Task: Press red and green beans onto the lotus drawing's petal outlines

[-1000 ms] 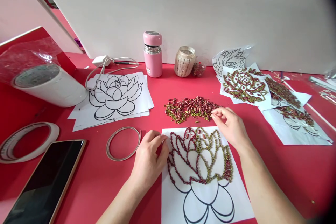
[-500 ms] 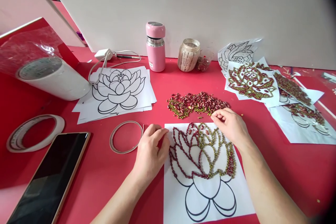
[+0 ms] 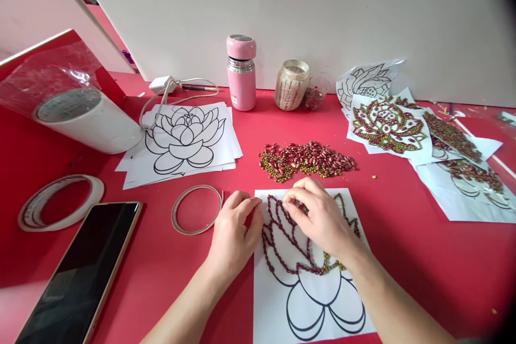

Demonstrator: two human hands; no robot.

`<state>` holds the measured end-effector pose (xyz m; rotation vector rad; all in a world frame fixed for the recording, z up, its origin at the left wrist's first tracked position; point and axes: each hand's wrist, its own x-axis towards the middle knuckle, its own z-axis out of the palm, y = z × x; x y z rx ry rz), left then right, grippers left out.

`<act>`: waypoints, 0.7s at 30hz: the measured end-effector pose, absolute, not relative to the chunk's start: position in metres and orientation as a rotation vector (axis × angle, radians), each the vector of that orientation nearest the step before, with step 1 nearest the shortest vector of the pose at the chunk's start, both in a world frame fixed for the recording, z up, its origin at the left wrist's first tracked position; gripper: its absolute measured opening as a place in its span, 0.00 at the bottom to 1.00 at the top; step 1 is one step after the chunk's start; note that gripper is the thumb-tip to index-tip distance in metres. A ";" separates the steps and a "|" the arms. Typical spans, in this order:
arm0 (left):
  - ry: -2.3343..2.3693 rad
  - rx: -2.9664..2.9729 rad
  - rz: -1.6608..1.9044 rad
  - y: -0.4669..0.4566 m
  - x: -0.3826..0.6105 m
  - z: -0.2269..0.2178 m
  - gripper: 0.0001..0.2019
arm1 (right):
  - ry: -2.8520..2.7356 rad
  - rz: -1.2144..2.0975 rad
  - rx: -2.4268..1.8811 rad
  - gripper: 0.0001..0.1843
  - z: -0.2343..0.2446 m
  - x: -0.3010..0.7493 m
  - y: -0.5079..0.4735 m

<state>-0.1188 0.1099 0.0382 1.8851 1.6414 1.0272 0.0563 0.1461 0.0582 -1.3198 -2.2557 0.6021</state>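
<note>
A white sheet with a lotus outline (image 3: 278, 301) lies before me on the red table. Dark red beans (image 3: 278, 250) trace the petals on its left, and green beans (image 3: 332, 264) line part of the right side. My right hand (image 3: 316, 215) is over the upper petals, thumb and forefinger pinched; anything between them is too small to make out, and the hand covers part of the design. My left hand (image 3: 238, 226) rests at the sheet's left edge, fingertips together, their contents hidden. Just beyond the sheet spreads a pile of mixed red and green beans (image 3: 308, 158).
To the left lie a phone (image 3: 80, 274), a tape roll (image 3: 30, 209), a thin ring of tape (image 3: 174, 217) and printed lotus sheets (image 3: 189, 142). A pink flask (image 3: 242, 80) and a glass jar (image 3: 291, 86) stand behind. Bean-covered pictures (image 3: 389, 126) overlap at right.
My right hand has moved left and toward me, from the near edge of the bean pile to above the upper petals. My left hand stays at the sheet's edge.
</note>
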 end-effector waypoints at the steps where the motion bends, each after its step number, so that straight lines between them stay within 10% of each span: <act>1: 1.640 1.884 1.031 0.110 -0.119 0.038 0.09 | -2.290 0.575 -1.326 0.06 0.056 0.052 0.145; 21: 1.630 1.898 1.012 0.109 -0.118 0.039 0.09 | -2.204 0.556 -1.303 0.08 0.043 0.055 0.149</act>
